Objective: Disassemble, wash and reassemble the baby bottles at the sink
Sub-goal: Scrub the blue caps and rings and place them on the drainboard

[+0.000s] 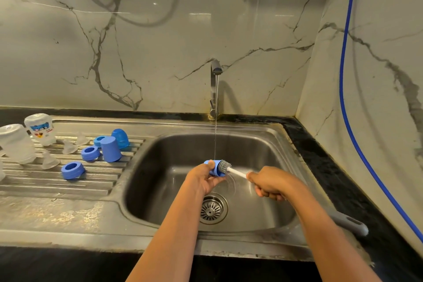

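Fingers (263, 193) of right hand (271, 182) clenched round the white handle of the brush (237, 171). Left hand (202, 178) grasps a blue cap (216, 170), thumb on top, held over the sink (263, 144) basin, just behind the drain strainer (212, 209). Grey brush head is at the cap's open mouth, partly inside. Grey handle (350, 222) lies on the front right sink rim, half hidden by the right forearm; can't tell what tool.

Left, on the drainboard (68, 190): three blue rings (73, 170), two more blue caps (110, 149) (one mouth-down, one on its side), three clear teats (50, 161), two bottles (16, 143) standing upside down. Another clear piece is cut off at the left edge, can't identify. Black bench (320, 155) wraps the sink.

Further back: tap (215, 89) running a thin stream onto the cap. Marble wall (160, 52), blue hose (343, 75) down the right side.

Status, my read:
- Disassembly: done, nothing in view is joined up.
- Wash: in progress. This looks like the third cap. Inverted bottles suggest draining, but can't confirm every piece is clean.
- Reassembly: not started. Teats into rings, rings onto bottles, caps on.
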A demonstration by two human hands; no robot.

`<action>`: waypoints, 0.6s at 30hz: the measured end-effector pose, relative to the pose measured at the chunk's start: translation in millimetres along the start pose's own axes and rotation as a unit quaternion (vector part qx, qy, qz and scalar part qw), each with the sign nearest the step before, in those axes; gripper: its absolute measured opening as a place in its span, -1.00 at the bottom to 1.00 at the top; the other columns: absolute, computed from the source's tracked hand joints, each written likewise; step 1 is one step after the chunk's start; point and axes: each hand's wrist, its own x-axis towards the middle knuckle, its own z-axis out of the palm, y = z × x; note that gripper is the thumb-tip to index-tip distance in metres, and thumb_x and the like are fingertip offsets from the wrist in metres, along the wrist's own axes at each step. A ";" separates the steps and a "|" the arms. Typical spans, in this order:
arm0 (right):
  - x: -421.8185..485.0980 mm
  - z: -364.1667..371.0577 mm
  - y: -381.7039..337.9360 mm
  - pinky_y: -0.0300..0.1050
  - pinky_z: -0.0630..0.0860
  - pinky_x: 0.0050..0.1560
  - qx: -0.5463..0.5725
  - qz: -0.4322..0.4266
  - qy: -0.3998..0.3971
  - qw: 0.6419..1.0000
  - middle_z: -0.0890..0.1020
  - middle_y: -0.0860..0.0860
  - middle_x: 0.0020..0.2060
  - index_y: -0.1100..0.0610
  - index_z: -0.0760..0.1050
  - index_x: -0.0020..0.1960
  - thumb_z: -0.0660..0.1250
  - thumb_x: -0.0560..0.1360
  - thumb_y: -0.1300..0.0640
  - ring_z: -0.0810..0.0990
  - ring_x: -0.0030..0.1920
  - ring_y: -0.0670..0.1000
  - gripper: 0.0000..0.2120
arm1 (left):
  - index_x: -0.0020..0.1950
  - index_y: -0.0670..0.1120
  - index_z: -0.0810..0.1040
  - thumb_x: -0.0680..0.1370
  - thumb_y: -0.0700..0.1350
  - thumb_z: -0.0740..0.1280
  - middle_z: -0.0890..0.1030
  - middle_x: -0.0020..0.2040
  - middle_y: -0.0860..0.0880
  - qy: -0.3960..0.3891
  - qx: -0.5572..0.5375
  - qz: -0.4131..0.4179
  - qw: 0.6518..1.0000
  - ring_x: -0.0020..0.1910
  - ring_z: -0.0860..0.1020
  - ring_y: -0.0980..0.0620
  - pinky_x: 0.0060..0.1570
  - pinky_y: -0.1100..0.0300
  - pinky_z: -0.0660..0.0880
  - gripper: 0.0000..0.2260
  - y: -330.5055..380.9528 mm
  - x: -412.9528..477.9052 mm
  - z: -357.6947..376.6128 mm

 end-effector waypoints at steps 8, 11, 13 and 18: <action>-5.0 5.0 -5.8 -0.33 0.17 -0.57 0.010 -0.009 -0.044 0.999 0.31 -0.03 -0.69 0.16 0.38 -0.37 0.01 0.63 -0.09 0.20 -0.69 -0.07 -0.49 | 0.36 -0.36 0.32 0.64 -0.25 0.20 0.50 0.05 -0.32 -0.006 -0.017 -0.004 1.000 0.15 0.53 -0.30 0.28 -0.25 0.36 -0.68 0.5 1.0 -3.5; -8.9 -5.0 0.4 -0.32 0.18 -0.58 0.031 -0.020 -0.047 0.998 0.32 -0.03 -0.64 0.15 0.39 -0.36 0.01 0.64 -0.11 0.21 -0.67 -0.08 -0.48 | 0.36 -0.37 0.30 0.66 -0.23 0.16 0.45 0.21 -0.34 0.008 -0.046 -0.005 0.999 0.29 0.46 -0.31 0.31 -0.26 0.32 -0.68 4.0 1.5 -5.4; -8.0 -9.6 4.2 -0.31 0.18 -0.58 0.054 -0.023 -0.047 0.997 0.32 -0.04 -0.64 0.15 0.40 -0.36 0.01 0.64 -0.11 0.21 -0.67 -0.09 -0.48 | 0.36 -0.38 0.30 0.65 -0.25 0.16 0.43 0.16 -0.34 0.007 -0.058 0.002 0.998 0.29 0.46 -0.32 0.31 -0.26 0.32 -0.68 4.4 3.2 -5.7; -0.8 0.8 2.0 -0.28 0.21 -0.55 0.042 -0.004 -0.025 0.999 0.34 -0.02 -0.63 0.16 0.41 -0.37 0.03 0.63 -0.09 0.23 -0.66 -0.07 -0.50 | 0.35 -0.37 0.32 0.64 -0.26 0.20 0.47 0.14 -0.35 -0.005 -0.003 -0.003 1.000 0.19 0.52 -0.30 0.26 -0.21 0.40 -0.68 0.7 -1.1 -1.0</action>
